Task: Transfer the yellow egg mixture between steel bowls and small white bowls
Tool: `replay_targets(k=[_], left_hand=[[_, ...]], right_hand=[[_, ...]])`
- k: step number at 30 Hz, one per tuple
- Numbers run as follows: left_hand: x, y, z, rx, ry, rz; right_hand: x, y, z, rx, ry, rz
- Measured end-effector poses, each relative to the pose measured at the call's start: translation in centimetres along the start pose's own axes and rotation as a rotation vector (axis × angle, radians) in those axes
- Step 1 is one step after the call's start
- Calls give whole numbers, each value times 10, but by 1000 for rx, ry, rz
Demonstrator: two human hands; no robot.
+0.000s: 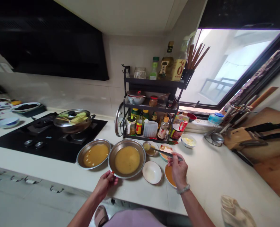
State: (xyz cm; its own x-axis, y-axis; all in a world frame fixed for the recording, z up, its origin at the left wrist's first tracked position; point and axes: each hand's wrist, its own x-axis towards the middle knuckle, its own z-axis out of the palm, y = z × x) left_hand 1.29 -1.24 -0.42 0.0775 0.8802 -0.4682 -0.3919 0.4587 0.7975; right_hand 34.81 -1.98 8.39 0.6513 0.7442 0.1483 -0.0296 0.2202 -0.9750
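My left hand pinches the near rim of a wide metal bowl that holds yellowish-brown liquid. Closed around a dark handle, my right hand holds a spoon. The spoon's round head lies over a small bowl behind the white bowls. Below my right hand is a bowl of orange-brown liquid, partly hidden by it. Between my hands stands a white bowl with a little pale liquid. A second metal bowl of similar liquid, with pale bits floating in it, is on the left.
A lidded pan sits on the black cooktop. Behind the bowls rises a black rack with bottles and jars. To the right are a small bowl, a knife block and a cloth near the counter's front edge.
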Motion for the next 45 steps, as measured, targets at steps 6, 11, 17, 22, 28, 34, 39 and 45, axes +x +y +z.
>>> replay_targets(k=[6, 11, 17, 22, 28, 34, 39, 45], left_hand=[[1, -2, 0, -11, 4, 10], [-1, 0, 1, -5, -1, 1], [0, 0, 1, -18, 11, 0], [-1, 0, 2, -27, 12, 2], [-2, 2, 3, 0, 15, 5], [-1, 1, 2, -15, 14, 3], [-1, 1, 2, -4, 15, 4], [0, 0, 1, -2, 19, 8]], right_hand=[[-26, -1, 12, -140, -203, -137], [-37, 0, 9, -250, -435, -413], [-16, 16, -5, -341, -310, -417], [-1, 31, -10, -391, -178, -271], [1, 39, -6, -294, -42, -87], [12, 40, -9, -141, 45, 33], [15, 35, -13, -116, 79, 39], [14, 25, -13, -104, 86, 18]])
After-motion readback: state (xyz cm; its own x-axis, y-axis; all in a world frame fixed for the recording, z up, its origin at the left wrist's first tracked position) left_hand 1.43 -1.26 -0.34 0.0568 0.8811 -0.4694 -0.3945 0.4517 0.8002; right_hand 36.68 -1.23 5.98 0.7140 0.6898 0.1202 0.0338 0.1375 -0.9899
